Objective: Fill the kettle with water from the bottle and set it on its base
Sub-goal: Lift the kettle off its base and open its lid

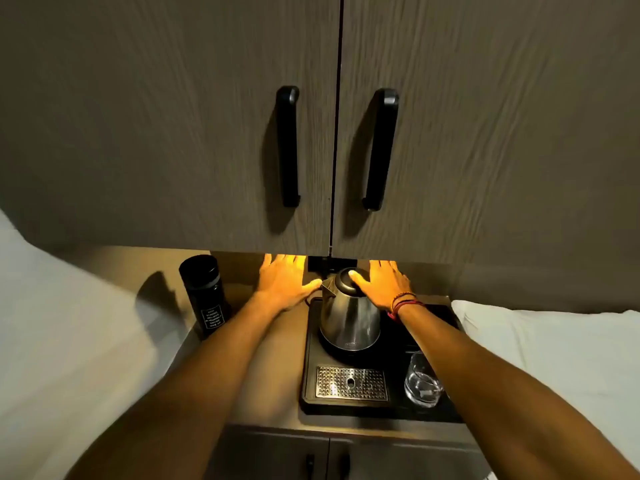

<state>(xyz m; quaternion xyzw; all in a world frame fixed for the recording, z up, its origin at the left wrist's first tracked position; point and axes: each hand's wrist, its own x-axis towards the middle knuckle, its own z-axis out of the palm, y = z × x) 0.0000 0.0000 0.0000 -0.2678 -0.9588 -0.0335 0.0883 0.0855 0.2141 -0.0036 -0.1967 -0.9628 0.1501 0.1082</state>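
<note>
Kettle (pixel 349 317) sat on its base (pixel 341 351) on the tray (pixel 433 415), lid closed. Our left hand (pixel 282 284) was spread, grasping nothing; right hand (pixel 382 282) flat, thumb on the lid. Bottle (pixel 205 295) stood left, capped. We'd judged: grab the handle, lift straight up, avoid the glass (pixel 423 380).

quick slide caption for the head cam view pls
Both open hands, left hand and right hand, reach toward a steel kettle on a black tray, black bottle standing alongside.
</note>
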